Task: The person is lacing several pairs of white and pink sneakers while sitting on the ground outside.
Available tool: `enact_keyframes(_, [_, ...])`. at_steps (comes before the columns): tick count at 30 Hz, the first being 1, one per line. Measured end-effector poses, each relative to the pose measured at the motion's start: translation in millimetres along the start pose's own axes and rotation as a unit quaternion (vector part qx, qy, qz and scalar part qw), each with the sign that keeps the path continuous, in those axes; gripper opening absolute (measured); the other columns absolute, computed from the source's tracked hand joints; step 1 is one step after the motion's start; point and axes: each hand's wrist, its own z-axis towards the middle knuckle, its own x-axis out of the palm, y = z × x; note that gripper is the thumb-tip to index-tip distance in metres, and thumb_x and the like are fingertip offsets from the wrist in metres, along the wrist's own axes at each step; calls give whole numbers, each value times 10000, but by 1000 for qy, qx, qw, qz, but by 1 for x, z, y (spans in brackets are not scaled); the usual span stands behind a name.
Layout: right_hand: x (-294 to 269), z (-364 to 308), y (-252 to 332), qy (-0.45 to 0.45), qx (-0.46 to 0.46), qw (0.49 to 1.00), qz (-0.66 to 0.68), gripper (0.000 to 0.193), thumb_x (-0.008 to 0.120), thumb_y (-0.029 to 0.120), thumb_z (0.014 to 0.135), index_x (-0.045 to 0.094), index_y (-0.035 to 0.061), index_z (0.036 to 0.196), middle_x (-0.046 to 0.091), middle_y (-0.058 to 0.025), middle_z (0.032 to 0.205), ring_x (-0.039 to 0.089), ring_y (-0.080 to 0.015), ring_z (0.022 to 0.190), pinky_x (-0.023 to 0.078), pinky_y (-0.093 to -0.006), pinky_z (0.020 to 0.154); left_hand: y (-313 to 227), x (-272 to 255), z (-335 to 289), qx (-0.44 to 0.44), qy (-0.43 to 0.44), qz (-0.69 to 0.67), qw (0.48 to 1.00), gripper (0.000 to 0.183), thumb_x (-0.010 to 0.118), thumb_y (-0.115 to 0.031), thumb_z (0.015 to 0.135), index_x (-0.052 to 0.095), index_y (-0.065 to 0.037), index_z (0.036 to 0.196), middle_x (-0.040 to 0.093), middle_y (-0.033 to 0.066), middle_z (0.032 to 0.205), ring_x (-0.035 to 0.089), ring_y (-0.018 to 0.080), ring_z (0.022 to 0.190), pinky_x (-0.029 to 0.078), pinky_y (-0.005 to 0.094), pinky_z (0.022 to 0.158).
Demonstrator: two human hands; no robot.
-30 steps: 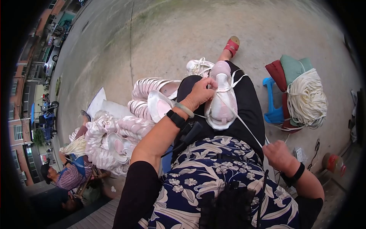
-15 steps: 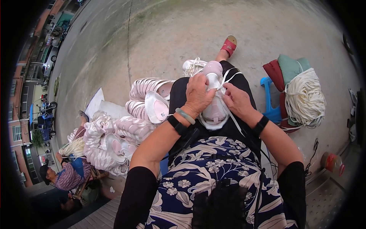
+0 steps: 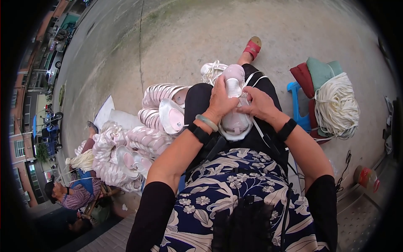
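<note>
A pale pink and white shoe upper [image 3: 235, 122] lies across my lap, its rounded toe pointing away from me. My left hand [image 3: 223, 101] is closed around the shoe's left side, thumb over the middle. On the opposite side my right hand [image 3: 261, 104] is bent in with thumb and fingers pinched together at the lacing area. A white shoelace [image 3: 261, 131] runs from there; one stretch loops over my thigh beyond the hand, another trails back toward me. The fingers hide the exact spot where lace and eyelets meet.
Left of my knee lie stacked pink-white shoe uppers [image 3: 161, 103] and a larger heap [image 3: 119, 157]. A laced white shoe [image 3: 210, 72] sits beyond my knee. At right, a blue stool [image 3: 298, 105] stands beside cloth and a white lace bundle [image 3: 337, 105]. Another person [image 3: 79, 191] sits lower left.
My right hand has moved inward, bringing its fingertips over the middle of the shoe. My left hand has shifted slightly, with its thumb now nearer the right fingers.
</note>
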Motion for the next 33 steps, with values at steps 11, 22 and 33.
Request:
enact_keyframes(11, [-9,-1,7,29,52,998,9,615,705,412,684,523,33,1132,619,-156,946,602,-323,914,468,-396,769,6,-22,1,-6,185,-132,974,994,607,-52,571,94,12,1421,260,248,1411,250,295,1342,217,300,1072])
enact_keyframes(22, [-7,-8,12,-15,41,999,-20,500,692,287,681,514,25,1069,616,-198,913,602,-358,879,469,-434,766,8,-3,-1,82,61,20,995,929,694,-219,593,219,49,1345,337,277,1317,350,409,1234,307,405,1032])
enact_keyframes(33, [9,-7,-7,-77,-66,993,-58,255,612,177,717,528,17,897,589,-182,828,589,-360,810,463,-453,718,-4,6,2,65,36,77,994,921,723,-236,607,229,15,1343,349,249,1304,395,413,1178,345,425,989])
